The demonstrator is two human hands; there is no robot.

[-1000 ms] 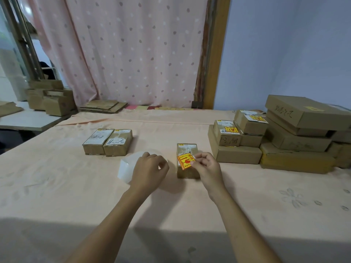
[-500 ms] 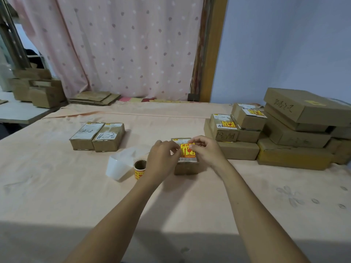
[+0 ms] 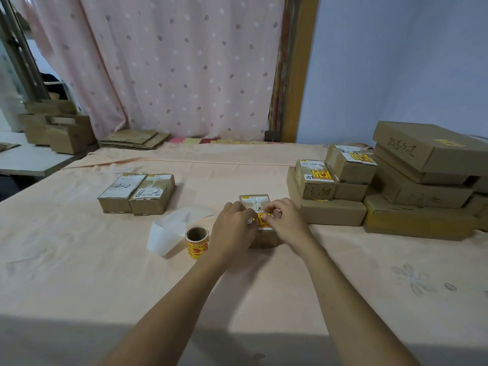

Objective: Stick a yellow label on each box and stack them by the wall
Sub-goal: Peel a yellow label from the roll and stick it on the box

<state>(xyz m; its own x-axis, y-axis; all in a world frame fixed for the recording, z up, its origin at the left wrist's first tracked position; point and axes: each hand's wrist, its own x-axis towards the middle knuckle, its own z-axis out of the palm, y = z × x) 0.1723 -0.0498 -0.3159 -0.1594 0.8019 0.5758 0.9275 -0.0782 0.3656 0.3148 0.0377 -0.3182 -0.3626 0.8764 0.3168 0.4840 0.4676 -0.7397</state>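
Left grip (image 3: 232, 229) and right grip (image 3: 289, 224) in a pinch on yellow label (image 3: 262, 221) atop box (image 3: 255, 201), roll (image 3: 197, 241) just beside, stack (image 3: 422, 187) apart.

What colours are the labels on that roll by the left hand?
Yellow with red print; the label roll shows best in the head view.
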